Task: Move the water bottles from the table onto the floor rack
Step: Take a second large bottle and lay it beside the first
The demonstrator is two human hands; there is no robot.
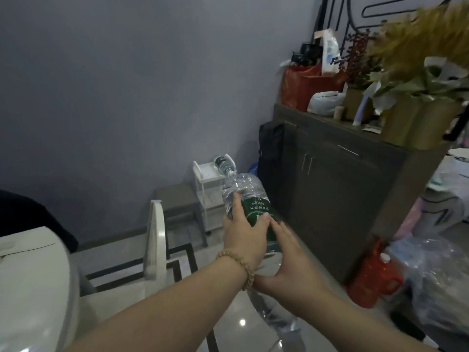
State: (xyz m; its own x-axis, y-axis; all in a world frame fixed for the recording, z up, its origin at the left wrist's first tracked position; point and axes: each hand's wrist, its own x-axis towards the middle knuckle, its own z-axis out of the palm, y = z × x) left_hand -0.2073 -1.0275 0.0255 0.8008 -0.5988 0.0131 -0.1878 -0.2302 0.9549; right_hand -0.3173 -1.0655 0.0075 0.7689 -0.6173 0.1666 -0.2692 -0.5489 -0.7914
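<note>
Both hands clamp a large water bottle (250, 209) in mid-air, the left hand (245, 232) over its label, the right hand (291, 265) under its base. Beyond, one bottle (223, 164) already lies on the white floor rack (203, 174); a level, two-handed carry should land this one beside it.

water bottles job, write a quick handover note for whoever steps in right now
Left hand: gripping the large water bottle over its green label, bead bracelet on the wrist.
Right hand: supporting the same bottle from the side and underneath.
The bottle is held lying down in mid-air, away from the white table.
Done: one smaller bottle already lies on top of the white floor rack by the wall.
Left: carry the held bottle to the rack and set it down. Other bottles on the table cannot be seen.
</note>
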